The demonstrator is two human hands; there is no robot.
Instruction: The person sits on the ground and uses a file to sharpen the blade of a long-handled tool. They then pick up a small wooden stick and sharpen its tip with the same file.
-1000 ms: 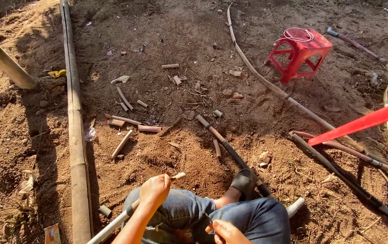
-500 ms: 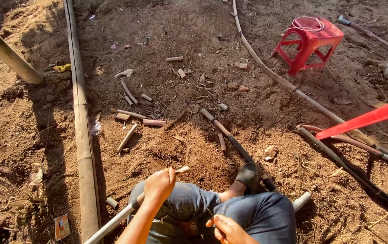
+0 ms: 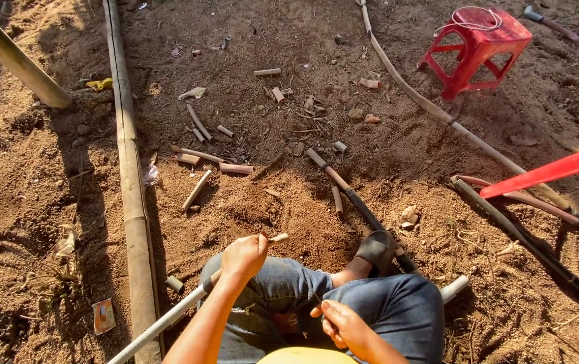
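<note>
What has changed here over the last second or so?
Little has. The view drifted, so the red stool sits higher and further right in the picture. The left hand still grips a small stick, the right hand stays by the knee, and the long bamboo pole lies unmoved.

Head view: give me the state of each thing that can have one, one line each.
Left hand: closed around a small pale wooden stick, raised over the knee.
Right hand: half open, fingers curled; whether it holds anything is unclear.
Red plastic stool: upright on the soil.
Long bamboo pole: lying flat on the ground.
Grey pipe: lying slanted under the left forearm.
Dark sandal: on the foot.
</note>
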